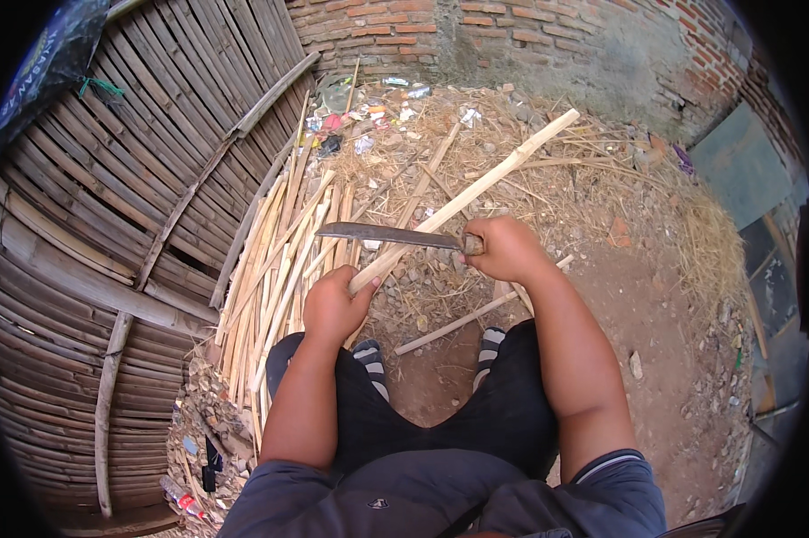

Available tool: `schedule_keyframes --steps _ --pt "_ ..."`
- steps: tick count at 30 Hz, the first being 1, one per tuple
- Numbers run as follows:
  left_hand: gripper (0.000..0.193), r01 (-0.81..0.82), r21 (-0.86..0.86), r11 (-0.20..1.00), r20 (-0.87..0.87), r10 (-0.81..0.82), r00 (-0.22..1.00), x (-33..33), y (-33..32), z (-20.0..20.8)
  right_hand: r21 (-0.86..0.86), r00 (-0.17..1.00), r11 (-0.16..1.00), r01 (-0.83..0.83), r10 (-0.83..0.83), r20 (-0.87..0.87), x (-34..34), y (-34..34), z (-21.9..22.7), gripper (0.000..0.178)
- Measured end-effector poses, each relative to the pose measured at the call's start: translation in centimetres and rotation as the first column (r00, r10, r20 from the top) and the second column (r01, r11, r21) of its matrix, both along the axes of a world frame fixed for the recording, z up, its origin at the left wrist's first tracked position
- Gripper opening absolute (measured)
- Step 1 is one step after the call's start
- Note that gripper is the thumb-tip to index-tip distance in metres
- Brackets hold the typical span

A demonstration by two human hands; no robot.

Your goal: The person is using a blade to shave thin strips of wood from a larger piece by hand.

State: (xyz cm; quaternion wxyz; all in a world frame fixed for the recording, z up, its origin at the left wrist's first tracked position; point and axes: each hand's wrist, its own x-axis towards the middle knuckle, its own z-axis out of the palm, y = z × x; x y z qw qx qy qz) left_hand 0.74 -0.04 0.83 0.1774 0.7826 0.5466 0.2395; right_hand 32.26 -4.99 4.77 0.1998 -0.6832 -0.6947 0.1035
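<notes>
My left hand (333, 309), left of centre in the frame, is closed around the near end of a long pale stick (476, 192), the thumb lying along it and the fingers wrapped over. The stick slants from there to the upper right, its far end reaching out over the littered ground. My right hand (509, 248), just right of centre, is curled tight round the short handle of a long-bladed knife (382, 234), whose dark blade points to the left of the frame and crosses the stick a little beyond my left hand; whether the edge bites into it, I can't tell.

I'd judge the stick light and stiff, dry rather than slippery, perhaps with splintery edges. Its length should make the far end wag, so a firm hold low on the near end suits it, with my fingers clear of the blade. The knife looks stiff and heavier toward the blade; the handle is the only safe place to grip.

More pale sticks (274, 269) lie in a heap at centre left, beside a slatted wall (108, 161), and a loose stick (462, 320) lies on the ground between my feet, below the centre of the frame
</notes>
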Motion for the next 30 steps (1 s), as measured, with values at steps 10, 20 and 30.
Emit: schedule_keyframes --steps 10,20,30 --pt "0.042 -0.004 0.074 0.997 0.013 0.004 1.0 0.4 0.0 -0.1 -0.021 0.979 0.985 0.172 -0.173 -0.11 2.4 0.4 0.1 0.039" --pt "0.044 0.01 0.115 0.993 0.028 -0.014 1.0 0.0 0.3 -0.8 0.012 0.992 0.997 0.073 -0.071 -0.101 1.0 0.1 0.5 0.039" --pt "0.043 0.001 0.092 0.996 0.041 -0.005 0.999 0.4 0.0 -0.3 -0.02 0.996 0.999 0.045 -0.047 -0.078 1.2 -0.1 0.1 0.04"
